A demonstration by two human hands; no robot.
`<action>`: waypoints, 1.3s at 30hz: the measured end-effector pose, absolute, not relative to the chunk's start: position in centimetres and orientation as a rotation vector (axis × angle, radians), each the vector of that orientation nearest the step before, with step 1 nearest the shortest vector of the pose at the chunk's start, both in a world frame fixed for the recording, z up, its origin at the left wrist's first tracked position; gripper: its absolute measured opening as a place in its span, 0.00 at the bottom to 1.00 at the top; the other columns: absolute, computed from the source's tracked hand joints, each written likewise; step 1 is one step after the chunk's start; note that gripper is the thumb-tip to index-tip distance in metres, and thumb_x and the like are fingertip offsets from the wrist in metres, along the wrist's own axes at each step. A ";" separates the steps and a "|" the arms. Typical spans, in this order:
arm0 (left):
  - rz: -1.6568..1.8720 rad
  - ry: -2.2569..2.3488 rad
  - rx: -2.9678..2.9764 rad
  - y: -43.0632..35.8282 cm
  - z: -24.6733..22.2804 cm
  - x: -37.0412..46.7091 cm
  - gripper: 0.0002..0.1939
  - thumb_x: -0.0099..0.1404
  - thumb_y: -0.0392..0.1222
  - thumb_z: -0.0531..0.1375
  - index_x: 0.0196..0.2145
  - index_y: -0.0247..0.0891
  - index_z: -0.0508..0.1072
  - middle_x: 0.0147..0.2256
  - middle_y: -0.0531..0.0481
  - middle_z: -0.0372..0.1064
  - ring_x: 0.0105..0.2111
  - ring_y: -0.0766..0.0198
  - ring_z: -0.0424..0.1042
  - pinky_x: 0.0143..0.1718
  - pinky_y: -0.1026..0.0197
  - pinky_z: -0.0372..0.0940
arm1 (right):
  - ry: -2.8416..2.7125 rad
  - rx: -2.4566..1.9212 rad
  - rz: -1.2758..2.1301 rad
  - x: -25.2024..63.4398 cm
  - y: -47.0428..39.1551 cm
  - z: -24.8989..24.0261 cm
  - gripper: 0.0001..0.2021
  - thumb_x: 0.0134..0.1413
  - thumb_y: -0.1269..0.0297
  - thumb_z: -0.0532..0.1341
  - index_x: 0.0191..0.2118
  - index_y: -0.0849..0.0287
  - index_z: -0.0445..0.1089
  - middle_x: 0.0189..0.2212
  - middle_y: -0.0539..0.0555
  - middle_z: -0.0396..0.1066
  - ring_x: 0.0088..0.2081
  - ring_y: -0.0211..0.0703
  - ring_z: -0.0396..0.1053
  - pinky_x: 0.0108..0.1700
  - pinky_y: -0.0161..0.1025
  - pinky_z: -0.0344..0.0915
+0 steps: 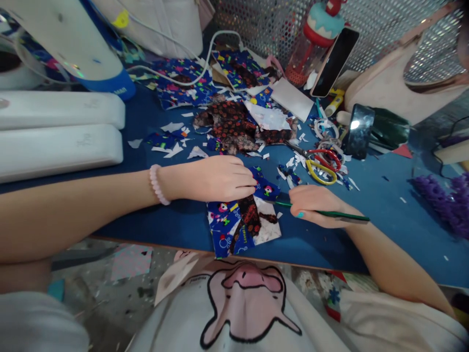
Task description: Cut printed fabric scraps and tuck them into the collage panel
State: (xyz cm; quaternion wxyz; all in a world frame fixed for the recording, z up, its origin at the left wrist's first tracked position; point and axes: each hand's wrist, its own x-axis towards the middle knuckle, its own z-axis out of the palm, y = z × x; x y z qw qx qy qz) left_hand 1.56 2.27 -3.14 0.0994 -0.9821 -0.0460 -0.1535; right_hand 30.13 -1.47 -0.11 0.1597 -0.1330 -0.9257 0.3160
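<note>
Blue tabletop, patterned piece — under left fingers

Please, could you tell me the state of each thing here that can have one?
Left hand: resting palm down on patchwork piece
Right hand: closed around green-handled tool
Patchwork piece: partly covered by left hand
Green-handled tool: held, slanting
Scissors: lying down, blade opening unclear
Smartphone: leaning, screen dark
Tumbler: upright, lidded
Paper scraps: scattered

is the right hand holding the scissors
No, the scissors lie on the blue table, while the right hand holds a slim green tool.
</note>
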 end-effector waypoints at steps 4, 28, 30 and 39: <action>-0.479 -0.119 -2.902 2.3 -3.2 1.5 0.17 0.75 0.32 0.51 0.45 0.38 0.81 0.46 0.45 0.81 0.46 0.60 0.78 0.43 0.59 0.67 | -2.641 -0.395 0.891 30.2 -1.5 -0.1 0.17 0.74 0.63 0.47 0.32 0.58 0.63 0.24 0.52 0.64 0.29 0.39 0.61 0.37 0.38 0.60; -0.674 -0.380 -3.146 3.0 -4.0 2.2 0.18 0.77 0.41 0.48 0.41 0.38 0.77 0.44 0.45 0.79 0.40 0.60 0.75 0.43 0.56 0.63 | -2.662 -0.386 0.922 29.7 -1.2 -0.5 0.17 0.74 0.63 0.47 0.32 0.57 0.64 0.25 0.52 0.65 0.30 0.39 0.59 0.36 0.37 0.60; -0.649 -0.345 -3.232 3.3 -3.9 1.9 0.16 0.76 0.41 0.50 0.42 0.41 0.78 0.46 0.46 0.79 0.43 0.60 0.76 0.46 0.57 0.64 | -2.683 -0.358 0.877 29.5 -1.5 -0.7 0.16 0.74 0.65 0.47 0.32 0.56 0.63 0.24 0.52 0.65 0.30 0.40 0.58 0.36 0.38 0.60; -0.532 -0.335 -3.274 2.9 -3.4 1.8 0.19 0.76 0.37 0.49 0.42 0.44 0.81 0.47 0.46 0.79 0.49 0.59 0.75 0.55 0.54 0.68 | -2.604 -0.430 0.881 30.1 -1.5 -0.8 0.13 0.73 0.66 0.48 0.35 0.56 0.65 0.27 0.52 0.68 0.33 0.39 0.65 0.39 0.38 0.63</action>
